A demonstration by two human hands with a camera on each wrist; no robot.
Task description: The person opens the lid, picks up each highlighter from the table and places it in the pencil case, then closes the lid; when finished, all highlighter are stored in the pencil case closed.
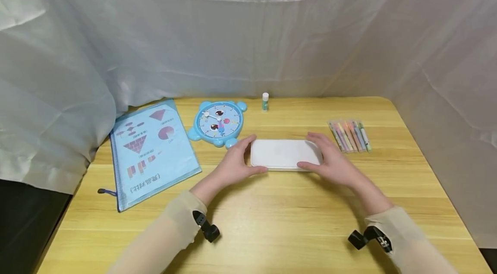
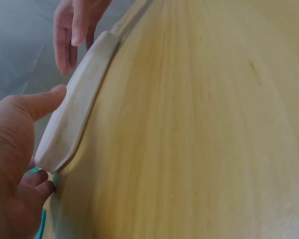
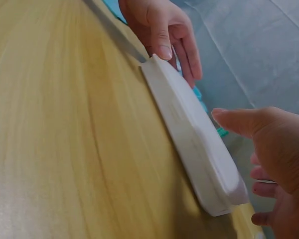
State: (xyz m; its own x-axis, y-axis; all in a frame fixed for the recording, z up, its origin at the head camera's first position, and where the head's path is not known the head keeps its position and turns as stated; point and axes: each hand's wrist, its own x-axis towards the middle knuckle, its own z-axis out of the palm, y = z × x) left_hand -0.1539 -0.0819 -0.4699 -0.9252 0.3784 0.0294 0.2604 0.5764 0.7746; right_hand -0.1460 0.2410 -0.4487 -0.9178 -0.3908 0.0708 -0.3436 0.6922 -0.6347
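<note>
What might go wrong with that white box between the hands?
The left hand is close to the blue clock, so it might bump it. The glue stick stands upright behind the white box and could tip if the box gets pushed back. The box may slip if the right hand, spread around its right end, grips loosely.

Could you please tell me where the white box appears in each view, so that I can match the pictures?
Head: white box, just below and right of centre.
Left wrist: white box, left half, slanting up towards the top.
Right wrist: white box, slanting from upper middle to lower right.
Shared landmark: left hand, at the same box end throughout.
</note>
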